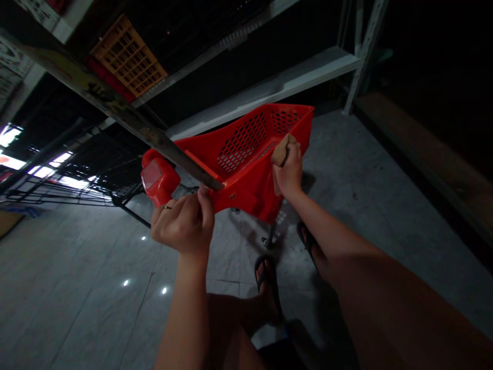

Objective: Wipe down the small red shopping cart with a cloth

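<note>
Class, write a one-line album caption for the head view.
Right hand holding a brown wad at a red shopping cart on a tiled floor.

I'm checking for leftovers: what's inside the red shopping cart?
Inside the red shopping cart, the perforated far wall shows; no items are visible. Its near side hides anything lying low behind it.

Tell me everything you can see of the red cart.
The red cart looks plastic, with a deep basket, perforated walls and a rounded end bearing a pale panel. A dark leg shows beneath. It stands on the tiled floor beside pale shelving. The right hand holds a brown cloth at its rim; the left hand is curled by the near edge, contact unclear.
</note>
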`<state>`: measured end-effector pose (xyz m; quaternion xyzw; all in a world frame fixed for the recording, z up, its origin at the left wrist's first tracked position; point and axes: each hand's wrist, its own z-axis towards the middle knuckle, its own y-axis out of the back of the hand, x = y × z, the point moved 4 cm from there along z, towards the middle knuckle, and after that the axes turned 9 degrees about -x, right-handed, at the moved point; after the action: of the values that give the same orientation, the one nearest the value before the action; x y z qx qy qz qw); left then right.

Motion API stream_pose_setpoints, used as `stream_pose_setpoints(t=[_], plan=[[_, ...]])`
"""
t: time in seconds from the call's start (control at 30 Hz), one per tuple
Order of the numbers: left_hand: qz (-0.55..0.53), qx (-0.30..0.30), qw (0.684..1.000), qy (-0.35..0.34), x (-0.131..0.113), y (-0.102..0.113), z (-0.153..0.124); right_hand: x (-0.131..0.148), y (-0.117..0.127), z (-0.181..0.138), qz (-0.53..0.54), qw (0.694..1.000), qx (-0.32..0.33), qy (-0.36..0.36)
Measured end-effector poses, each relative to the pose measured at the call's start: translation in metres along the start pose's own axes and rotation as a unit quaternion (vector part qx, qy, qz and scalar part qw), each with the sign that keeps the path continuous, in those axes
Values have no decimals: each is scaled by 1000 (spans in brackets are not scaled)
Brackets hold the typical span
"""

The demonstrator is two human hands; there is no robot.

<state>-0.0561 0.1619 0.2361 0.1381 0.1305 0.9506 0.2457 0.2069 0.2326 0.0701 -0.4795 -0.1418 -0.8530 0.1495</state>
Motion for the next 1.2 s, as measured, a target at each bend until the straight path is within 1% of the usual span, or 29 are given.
stream_pose_setpoints(t=[0.1,0.2,0.27,0.33,0.4,0.43,0.47,0.53,0.57,0.6,0.63,0.7,0.77,0.8,0.83,0.87,0.93,0.97,1.03,1.1,1.13,1.2], plan=[[6,-14,1000,25,4,-2,-1,9,8,-28,-11,994,109,29],[-3,-20,999,43,5,-3,-3,20,14,-73,14,968,235,83],[-10,-21,998,53,4,-2,-5,24,18,-99,35,954,282,93],[-14,-19,998,60,3,-1,-5,22,22,-114,54,953,290,73],[-19,-12,998,65,2,-1,-6,16,27,-122,76,958,277,26],[-22,-10,997,67,2,-1,-6,11,30,-125,87,959,269,-20],[-25,-8,997,68,2,-1,-6,4,32,-129,95,957,261,-82],[-31,-5,997,71,2,-1,-7,-11,35,-141,94,937,257,-219],[-33,-3,997,71,3,0,-7,-16,35,-149,87,921,260,-276],[-35,0,997,71,2,0,-7,-19,34,-157,81,906,264,-319],[-35,5,997,70,2,0,-7,-19,33,-163,79,896,268,-346],[-36,16,997,71,2,1,-7,-13,27,-169,89,883,264,-377],[-42,26,996,79,1,1,-7,3,22,-166,125,878,246,-391],[-48,30,995,85,0,2,-7,15,22,-160,149,881,235,-381],[-54,32,994,91,0,2,-6,29,22,-152,172,890,226,-356],[-59,32,993,96,-1,2,-6,46,25,-143,190,905,217,-314],[-63,32,992,104,-2,2,-6,82,33,-125,200,941,196,-191],[-62,33,992,106,-3,2,-6,99,38,-118,188,957,183,-125],[-54,36,992,106,-3,2,-6,125,43,-112,153,975,159,-17],[-48,38,993,104,-3,2,-6,131,41,-116,119,981,145,50],[-46,38,993,101,-3,2,-6,126,37,-121,105,981,143,73],[-46,38,994,95,-3,2,-7,100,28,-138,83,980,150,96]])
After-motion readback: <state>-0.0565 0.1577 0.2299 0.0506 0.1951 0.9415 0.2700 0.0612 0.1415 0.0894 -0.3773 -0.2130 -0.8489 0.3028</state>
